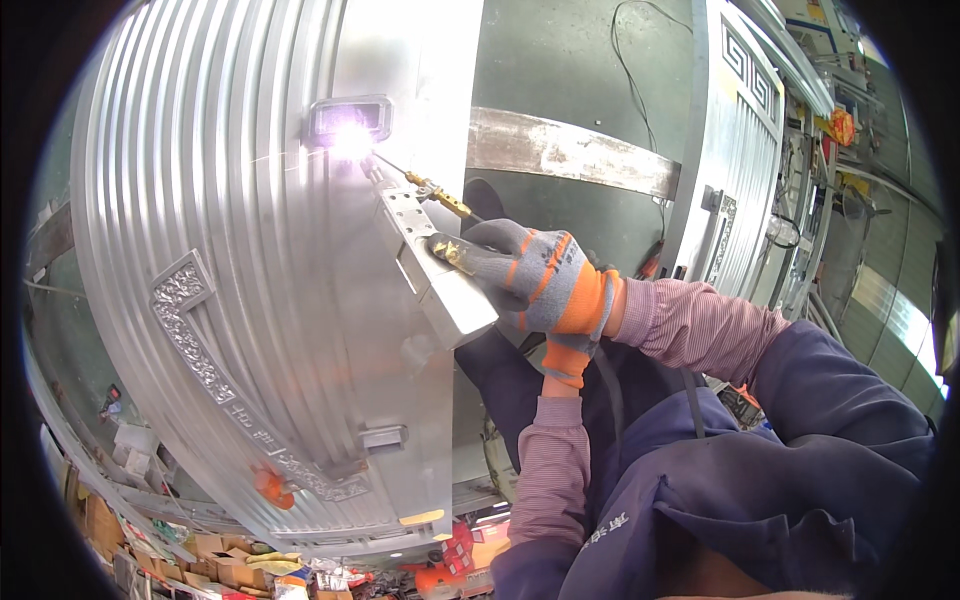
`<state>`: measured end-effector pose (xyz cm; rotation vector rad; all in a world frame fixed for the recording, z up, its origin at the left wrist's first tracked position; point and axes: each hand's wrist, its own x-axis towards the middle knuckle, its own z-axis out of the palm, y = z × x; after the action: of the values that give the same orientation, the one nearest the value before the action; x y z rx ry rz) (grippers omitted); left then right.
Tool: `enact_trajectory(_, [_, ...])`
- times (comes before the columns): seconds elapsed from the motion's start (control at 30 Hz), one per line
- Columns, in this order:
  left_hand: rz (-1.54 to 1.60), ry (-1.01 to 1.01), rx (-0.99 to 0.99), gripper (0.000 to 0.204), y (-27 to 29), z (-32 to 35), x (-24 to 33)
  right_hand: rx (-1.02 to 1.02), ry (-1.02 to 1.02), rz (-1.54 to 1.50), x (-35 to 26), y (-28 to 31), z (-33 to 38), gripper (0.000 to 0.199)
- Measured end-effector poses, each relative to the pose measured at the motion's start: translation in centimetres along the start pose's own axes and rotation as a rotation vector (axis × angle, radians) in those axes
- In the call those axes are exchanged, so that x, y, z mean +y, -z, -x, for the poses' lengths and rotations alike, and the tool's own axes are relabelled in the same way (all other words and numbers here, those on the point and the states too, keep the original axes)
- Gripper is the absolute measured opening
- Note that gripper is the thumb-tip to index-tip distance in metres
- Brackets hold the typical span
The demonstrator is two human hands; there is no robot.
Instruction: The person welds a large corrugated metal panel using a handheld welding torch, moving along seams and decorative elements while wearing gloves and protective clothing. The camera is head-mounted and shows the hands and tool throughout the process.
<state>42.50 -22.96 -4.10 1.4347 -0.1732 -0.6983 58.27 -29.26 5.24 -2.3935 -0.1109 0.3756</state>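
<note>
In the head view, my right hand [548, 272], in a grey and orange glove, is closed round a handheld welding gun [440, 285] with a silver, box-like body. A thin brass wire-feed tube [437, 193] runs along the gun toward its tip. My left hand [567, 360], also gloved, sits just below the right; its fingers are hidden. A glaring white-violet arc [350, 142] burns at the gun's tip, against the lower edge of a small rectangular metal frame [381, 117]. That frame is on a large ribbed silver door panel [330, 230]. Glare hides the exact contact point.
Ornate raised trim [230, 390] and a second small frame [384, 437] are on the panel. A flat steel bar [570, 150] lies beyond my hands. Another silver door [745, 130] stands at the right, with cables nearby. Cardboard boxes [225, 570] clutter the lower left.
</note>
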Motion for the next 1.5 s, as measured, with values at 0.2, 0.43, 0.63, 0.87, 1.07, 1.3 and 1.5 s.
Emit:
enact_trajectory(0.2, [0.574, 0.200, 0.063, 0.044, -1.4, 0.4, -0.5, -0.039, -0.032, 0.017, 0.2, 0.1, 0.3, 0.053])
enact_trajectory(0.43, [-0.219, -0.087, -0.029, 0.041, -0.7, 0.6, -1.7, -0.045, -0.040, 0.009, 0.1, 0.2, 0.7, 0.053])
enact_trajectory(0.63, [-0.157, 0.042, -0.122, 0.057, -1.3, 1.5, -0.2, 0.034, -0.089, 0.025, 0.1, 0.2, 1.9, 0.050])
enact_trajectory(0.87, [-0.146, -0.037, 0.079, 0.064, -1.0, 2.2, 1.6, -0.043, 0.006, 0.079, 0.3, 3.5, 2.6, 0.066])
enact_trajectory(1.07, [0.322, 0.232, 0.121, 0.066, -1.1, 2.8, 0.6, -0.202, -0.193, -0.509, 1.1, 0.2, 2.3, 0.069])
enact_trajectory(1.3, [0.386, 0.189, 0.081, 0.072, 1.2, 0.2, 1.1, -0.173, -0.210, -0.521, 1.2, -0.7, -0.2, 0.064])
enact_trajectory(1.5, [0.034, 0.054, 0.109, 0.072, 0.4, -0.2, -0.7, -0.216, -0.200, -0.398, 1.1, -0.1, -1.2, 0.066])
